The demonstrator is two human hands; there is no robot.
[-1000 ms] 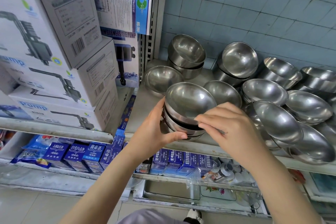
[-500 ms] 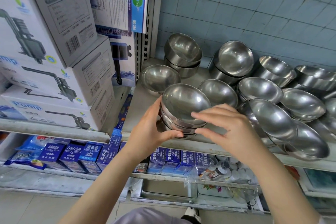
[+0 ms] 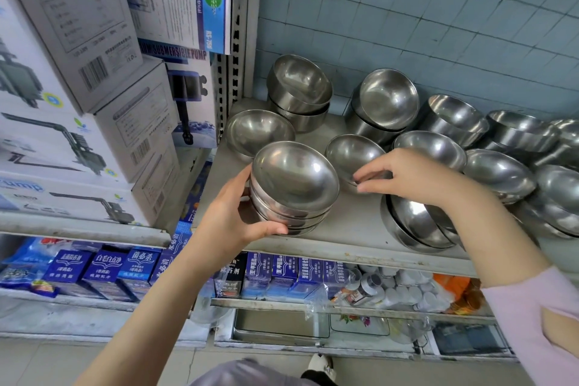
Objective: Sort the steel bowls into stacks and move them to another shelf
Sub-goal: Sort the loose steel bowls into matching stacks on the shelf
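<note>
White pump boxes point(image 3: 94, 97) stacked left. Blue packets point(image 3: 103, 269) on lower shelf, small bottles point(image 3: 404, 291) right. Tiled wall point(image 3: 423, 19) behind.

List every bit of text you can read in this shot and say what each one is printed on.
"SUBMERSIBLE PUMP": front of the middle pump box.
"RSElectrical" and "RS-750": side of the top pump box.
"ump": the start is cut off, lowest pump box.
"白毛白点净": a blue carton on the shelf below.
Barcodes, spec tables and the other blue cartons: too small or blurred to read.
Steel bowls: no markings visible.
</note>
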